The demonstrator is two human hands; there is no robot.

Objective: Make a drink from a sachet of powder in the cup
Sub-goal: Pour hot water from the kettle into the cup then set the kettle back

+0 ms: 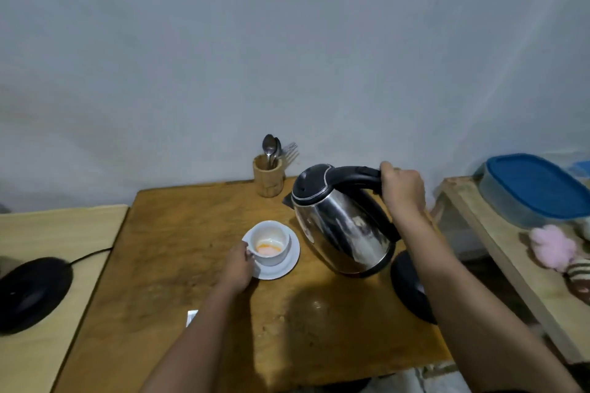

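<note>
A white cup (271,241) stands on a white saucer (287,260) near the middle of the wooden table (178,265). Orange powder or liquid lies at the cup's bottom. My left hand (238,265) grips the cup's handle at its left side. My right hand (403,187) is closed on the black handle of a steel kettle (341,223), held off its base and tilted left, spout toward the cup. The spout is apart from the cup's rim. A white sachet (191,317) shows partly beside my left forearm.
The kettle's black base (410,287) sits at the table's right edge. A wooden holder (268,179) with spoons and forks stands at the back by the wall. A black round object (30,293) with a cord lies on the left table. A blue-lidded container (533,187) rests on the right shelf.
</note>
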